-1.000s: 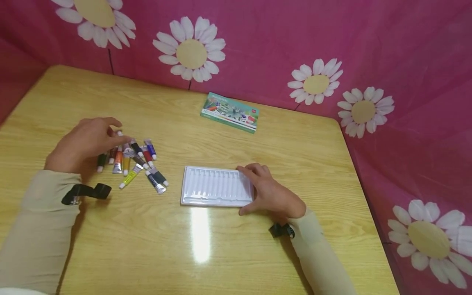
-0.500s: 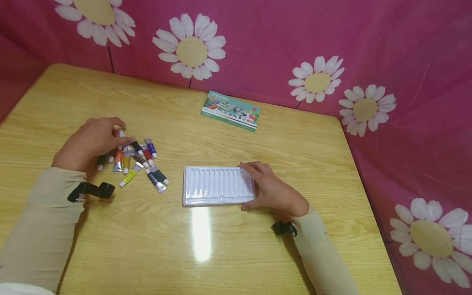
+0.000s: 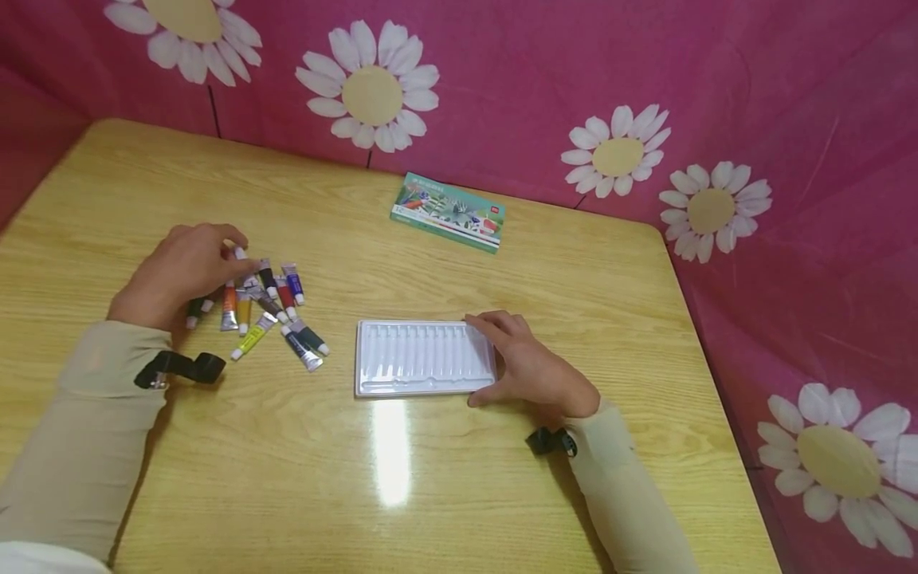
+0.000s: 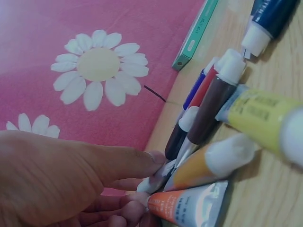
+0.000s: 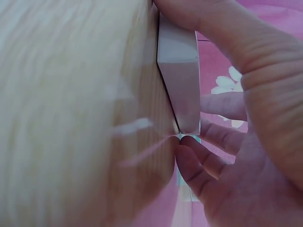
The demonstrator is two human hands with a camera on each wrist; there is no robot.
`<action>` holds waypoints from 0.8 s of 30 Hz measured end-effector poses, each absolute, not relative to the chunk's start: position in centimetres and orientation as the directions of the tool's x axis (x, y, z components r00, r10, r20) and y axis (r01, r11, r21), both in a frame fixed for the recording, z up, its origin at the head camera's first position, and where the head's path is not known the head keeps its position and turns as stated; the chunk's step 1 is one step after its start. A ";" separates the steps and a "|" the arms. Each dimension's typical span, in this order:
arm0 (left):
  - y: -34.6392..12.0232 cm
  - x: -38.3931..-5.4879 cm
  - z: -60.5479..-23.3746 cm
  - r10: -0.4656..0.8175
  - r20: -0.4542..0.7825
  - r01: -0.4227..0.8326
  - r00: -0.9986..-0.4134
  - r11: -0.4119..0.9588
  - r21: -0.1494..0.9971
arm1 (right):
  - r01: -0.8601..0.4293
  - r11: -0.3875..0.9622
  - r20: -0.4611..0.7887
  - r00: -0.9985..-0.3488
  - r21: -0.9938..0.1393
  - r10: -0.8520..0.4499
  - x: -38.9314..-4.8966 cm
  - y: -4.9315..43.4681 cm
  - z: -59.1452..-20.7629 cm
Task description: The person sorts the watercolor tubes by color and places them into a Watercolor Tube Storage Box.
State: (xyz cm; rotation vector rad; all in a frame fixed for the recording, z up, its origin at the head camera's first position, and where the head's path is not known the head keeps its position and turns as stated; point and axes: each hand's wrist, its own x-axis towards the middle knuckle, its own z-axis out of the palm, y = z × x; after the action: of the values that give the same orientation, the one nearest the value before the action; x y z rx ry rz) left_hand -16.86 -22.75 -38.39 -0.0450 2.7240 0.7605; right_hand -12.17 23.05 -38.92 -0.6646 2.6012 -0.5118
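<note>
My left hand (image 3: 179, 267) is over a loose pile of paint tubes at the left of the table. Its thumb and fingers pinch a white paint tube (image 4: 158, 178), partly hidden by the hand. Around it lie orange (image 4: 184, 203), ochre (image 4: 201, 163), yellow (image 3: 254, 337), dark brown (image 4: 211, 111), red (image 3: 285, 296), blue (image 3: 293, 283) and black (image 3: 267, 278) tubes. A white plastic tray (image 3: 423, 359) with a row of slots lies flat at the table's middle. My right hand (image 3: 534, 363) grips its right end, thumb on the near edge and fingers at the far corner.
A green printed paint box (image 3: 448, 214) lies near the table's back edge. Two dark tubes (image 3: 304, 348) sit between the pile and the tray. A pink curtain (image 3: 502, 72) with white daisies hangs behind and to the right of the wooden table (image 3: 459, 494).
My left hand has shifted slightly right over the pile, and the white tube shows more between its fingers. The black tube has turned a little. My right hand stays on the tray.
</note>
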 end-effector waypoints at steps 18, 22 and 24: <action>-20.5 -16.9 -38.6 0.006 -0.164 -0.074 -0.986 0.877 0.475 | -0.361 0.819 -0.292 -0.806 -0.447 -0.515 -12.3 23.2 -38.9; -20.4 -16.6 -38.5 -0.006 -0.183 -0.097 -0.983 0.865 0.492 | -0.353 0.822 -0.298 -0.808 -0.446 -0.508 -12.2 23.1 -39.0; -20.4 -16.7 -38.5 -0.001 -0.194 -0.099 -0.981 0.862 0.498 | -0.353 0.825 -0.299 -0.809 -0.441 -0.506 -12.2 23.1 -38.9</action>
State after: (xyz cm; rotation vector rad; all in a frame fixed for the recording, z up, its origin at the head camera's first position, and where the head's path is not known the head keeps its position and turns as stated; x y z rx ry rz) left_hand -16.66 -20.38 -38.50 -0.0768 2.8485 0.7761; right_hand -12.24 23.07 -38.94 -0.6421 2.5991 -0.5169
